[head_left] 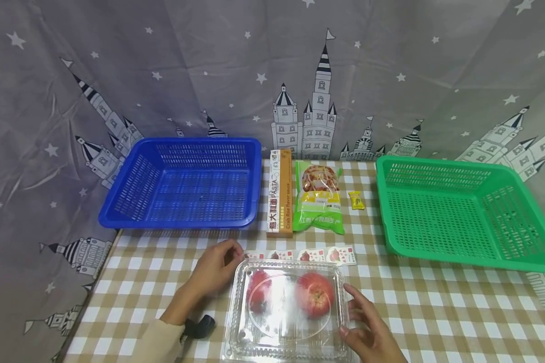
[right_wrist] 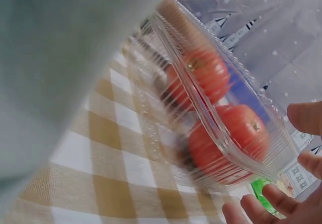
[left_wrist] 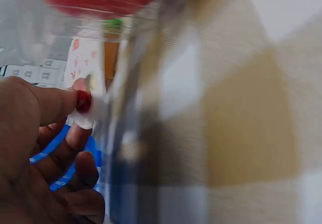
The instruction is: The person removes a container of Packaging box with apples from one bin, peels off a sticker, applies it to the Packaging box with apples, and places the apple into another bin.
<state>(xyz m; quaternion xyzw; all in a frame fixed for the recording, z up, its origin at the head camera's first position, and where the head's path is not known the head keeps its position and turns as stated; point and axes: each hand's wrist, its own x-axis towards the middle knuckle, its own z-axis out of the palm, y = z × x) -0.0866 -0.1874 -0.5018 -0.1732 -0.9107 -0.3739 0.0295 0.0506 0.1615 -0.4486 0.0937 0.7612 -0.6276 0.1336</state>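
Note:
A clear plastic clamshell box (head_left: 286,322) lies near the table's front edge with two red round fruits (head_left: 315,295) inside. My left hand (head_left: 233,254) is at the box's far left corner, and its thumb and curled fingers pinch the rim there. In the left wrist view, the left hand (left_wrist: 83,113) shows its thumb tip against the box edge (left_wrist: 126,108). My right hand (head_left: 351,312) hovers by the box's right side with its fingers spread. The right wrist view shows that right hand (right_wrist: 302,148) just off the box (right_wrist: 226,113), not gripping it.
A blue basket (head_left: 118,212) stands at the back left and a green basket (head_left: 390,237) at the right. Between them lie a pasta box (head_left: 280,194), a green snack bag (head_left: 320,199) and a small yellow packet (head_left: 356,200). A strip of sachets (head_left: 327,254) lies just behind the clear box.

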